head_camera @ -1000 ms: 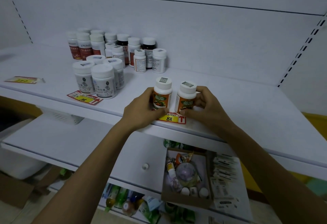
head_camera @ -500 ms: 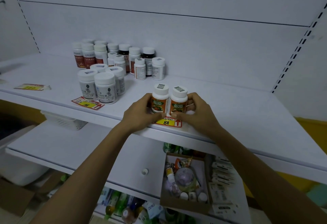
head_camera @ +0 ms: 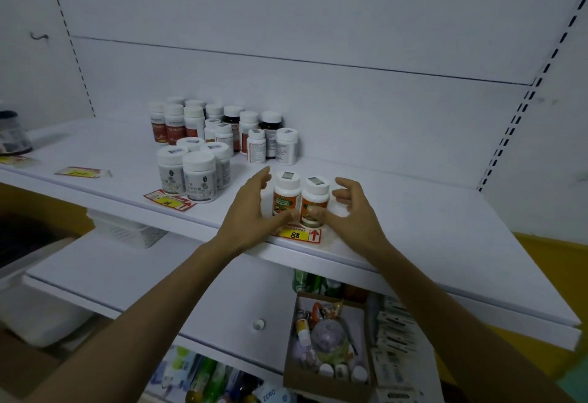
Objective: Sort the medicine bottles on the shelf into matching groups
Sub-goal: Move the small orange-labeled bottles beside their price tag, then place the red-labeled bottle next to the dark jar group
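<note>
— While both hands sit at the front edge of the shelf [head_camera: 413, 227], tell me how they stand.

— I see my left hand [head_camera: 254, 211] spread, fingers apart, palm turned toward the left orange-label bottle [head_camera: 286, 195]. Its thumb lies in front of that bottle's base; I cannot tell if it touches. My right hand [head_camera: 350, 211] is spread as well, fingers curled loosely just right of the right orange-label bottle [head_camera: 313, 200], with the thumb across the lower front of that bottle. Neither hand is clamped on anything.

— And the two bottles?

— Upright, side by side, touching or nearly so, white caps up, each with a small sticker on top. They stand just behind the yellow price tag [head_camera: 297, 234] marked 88 with a red arrow.

— What else is on that shelf?

— To the left, a cluster of grey-label bottles [head_camera: 191, 173] with wide white caps, near the front, behind another red and yellow tag [head_camera: 170, 200]. Farther back by the wall, a mixed group of bottles [head_camera: 222, 125]: red labels on the left, dark ones in the middle, small white ones on the right. A loose yellow label [head_camera: 82, 172] lies well to the left.

— Below?

— A cardboard box [head_camera: 324, 383] of small items on the lower shelf.
</note>
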The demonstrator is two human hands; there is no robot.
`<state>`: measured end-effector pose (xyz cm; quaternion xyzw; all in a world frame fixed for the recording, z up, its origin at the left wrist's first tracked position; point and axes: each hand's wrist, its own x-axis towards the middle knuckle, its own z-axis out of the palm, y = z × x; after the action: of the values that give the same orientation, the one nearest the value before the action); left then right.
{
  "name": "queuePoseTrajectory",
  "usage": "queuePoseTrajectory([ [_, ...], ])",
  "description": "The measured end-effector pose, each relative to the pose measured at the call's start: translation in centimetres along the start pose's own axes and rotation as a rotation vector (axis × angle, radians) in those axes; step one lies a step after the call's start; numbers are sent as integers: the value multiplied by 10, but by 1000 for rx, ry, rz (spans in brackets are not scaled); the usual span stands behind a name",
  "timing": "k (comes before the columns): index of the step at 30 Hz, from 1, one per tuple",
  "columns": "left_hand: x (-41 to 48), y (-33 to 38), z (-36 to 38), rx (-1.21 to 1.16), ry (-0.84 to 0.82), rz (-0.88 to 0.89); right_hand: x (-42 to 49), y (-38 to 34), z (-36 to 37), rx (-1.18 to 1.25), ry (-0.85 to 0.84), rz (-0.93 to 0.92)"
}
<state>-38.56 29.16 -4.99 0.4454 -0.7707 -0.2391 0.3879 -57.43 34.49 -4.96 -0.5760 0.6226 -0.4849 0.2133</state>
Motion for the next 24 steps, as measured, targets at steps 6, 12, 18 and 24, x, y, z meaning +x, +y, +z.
queuePoseTrajectory([
  [6,11,20,-51,133,200,323,3,-51,5,-95,156,-180],
  [12,15,-16,-141,146,189,386,14,-126,69,-79,225,-324],
  [18,11,-98,-230,275,163,337,40,-188,156,32,210,-314],
  [24,21,-161,-279,237,48,251,78,-227,226,-20,134,-248],
])
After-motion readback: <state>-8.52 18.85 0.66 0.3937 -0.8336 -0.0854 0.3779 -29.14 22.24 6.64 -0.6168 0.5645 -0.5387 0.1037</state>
